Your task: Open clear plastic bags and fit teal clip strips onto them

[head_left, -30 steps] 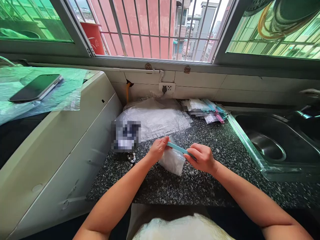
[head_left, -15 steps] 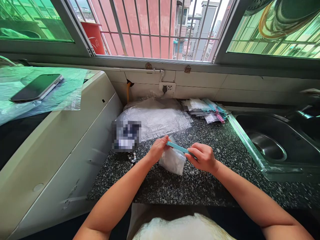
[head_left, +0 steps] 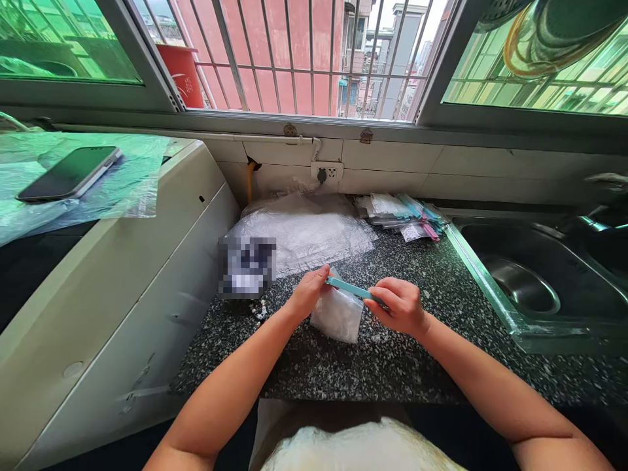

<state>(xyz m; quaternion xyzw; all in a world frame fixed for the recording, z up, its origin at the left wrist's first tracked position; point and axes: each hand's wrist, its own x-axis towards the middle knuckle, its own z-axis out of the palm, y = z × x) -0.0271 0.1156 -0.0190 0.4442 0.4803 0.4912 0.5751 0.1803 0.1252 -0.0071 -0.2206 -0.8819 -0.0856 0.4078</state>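
Change since the earlier frame: almost none; both hands and the small clear bag [head_left: 337, 316] sit where they were, low over the speckled worktop [head_left: 392, 366]. Left hand [head_left: 308, 292]: fingers closed in a pinch on the left end of the bag's blue seal strip [head_left: 349, 288]; right hand [head_left: 402, 306]: fingers curled, pinching the strip's right end, the bag hanging between them. Behind: large clear plastic sheet [head_left: 304, 230], stack of bags [head_left: 405, 216] by the sink [head_left: 520, 288], phone [head_left: 69, 173] at left.
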